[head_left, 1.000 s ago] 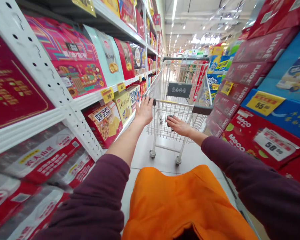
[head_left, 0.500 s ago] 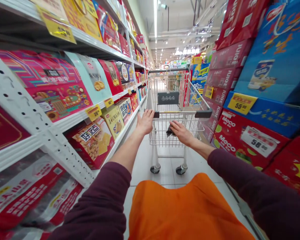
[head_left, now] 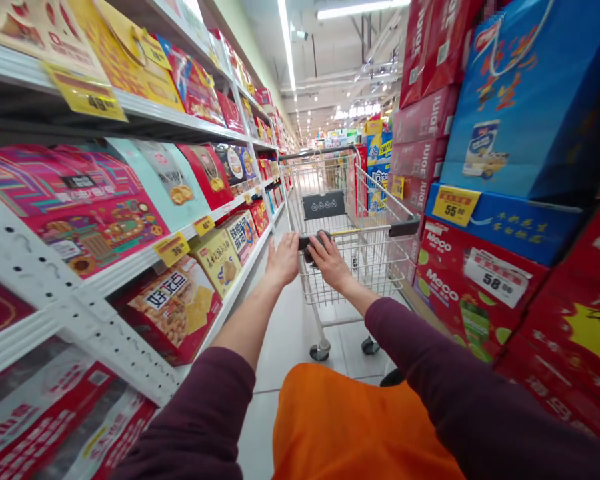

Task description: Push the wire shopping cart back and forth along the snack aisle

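A metal shopping cart (head_left: 353, 267) stands in front of me, with black grips at both ends of its handle. My left hand (head_left: 283, 260) is at the cart's left black grip (head_left: 305, 241), fingers bent over its outer end and thumb apart. Against the same grip, my right hand (head_left: 331, 261) presses a dark, crumpled cloth (head_left: 311, 253), mostly covered by the fingers. The right black grip (head_left: 404, 228) is untouched. The wire basket shows no goods, and a dark sign plate (head_left: 324, 205) hangs inside it.
White shelves (head_left: 130, 267) of boxed snacks line the left side. Stacked red drink cartons (head_left: 480, 273) and blue gift boxes (head_left: 505, 133) rise close on the right. The tiled floor (head_left: 265, 373) runs between them under the cart.
My right hand has moved left and forward with the dark cloth, from above the basket onto the cart's left grip. My left hand stays at that grip. The view has swung slightly right.
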Demonstrator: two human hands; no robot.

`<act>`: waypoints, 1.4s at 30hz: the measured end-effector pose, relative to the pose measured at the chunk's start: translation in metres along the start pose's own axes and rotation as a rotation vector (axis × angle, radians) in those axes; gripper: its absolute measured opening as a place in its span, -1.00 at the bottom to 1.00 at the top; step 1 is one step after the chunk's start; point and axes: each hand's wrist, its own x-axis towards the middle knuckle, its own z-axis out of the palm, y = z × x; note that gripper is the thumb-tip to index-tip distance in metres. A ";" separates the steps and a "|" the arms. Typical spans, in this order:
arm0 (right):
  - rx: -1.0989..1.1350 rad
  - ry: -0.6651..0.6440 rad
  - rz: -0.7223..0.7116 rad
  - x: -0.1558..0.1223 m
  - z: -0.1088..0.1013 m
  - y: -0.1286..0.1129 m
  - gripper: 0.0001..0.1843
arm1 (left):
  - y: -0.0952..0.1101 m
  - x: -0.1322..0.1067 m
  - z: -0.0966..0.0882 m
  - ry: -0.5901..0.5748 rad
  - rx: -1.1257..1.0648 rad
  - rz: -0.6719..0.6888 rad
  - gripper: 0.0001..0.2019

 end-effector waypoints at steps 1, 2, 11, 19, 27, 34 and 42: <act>-0.002 -0.015 -0.009 -0.008 0.004 0.001 -0.52 | 0.000 0.000 0.002 0.008 -0.002 -0.006 -0.32; 0.000 -0.033 -0.033 -0.016 0.008 0.001 -0.53 | 0.001 0.000 0.004 0.016 -0.008 -0.015 -0.31; 0.108 0.006 -0.025 -0.052 0.011 -0.004 -0.57 | 0.040 -0.031 0.049 0.264 -0.935 -0.303 -0.54; 0.265 0.052 0.095 -0.042 -0.035 -0.031 -0.19 | 0.068 -0.027 0.048 -0.087 -2.184 -0.521 -0.72; 0.190 0.083 0.099 -0.043 -0.027 -0.021 -0.59 | 0.061 -0.043 0.047 -0.064 -1.959 -0.587 -0.72; 0.053 0.204 -0.067 0.019 -0.027 0.006 -0.62 | 0.018 -0.015 0.025 0.417 -0.807 -0.256 -0.48; 0.065 0.021 -0.200 -0.030 0.021 0.011 -0.67 | 0.062 -0.095 -0.029 0.340 -1.287 0.071 -0.70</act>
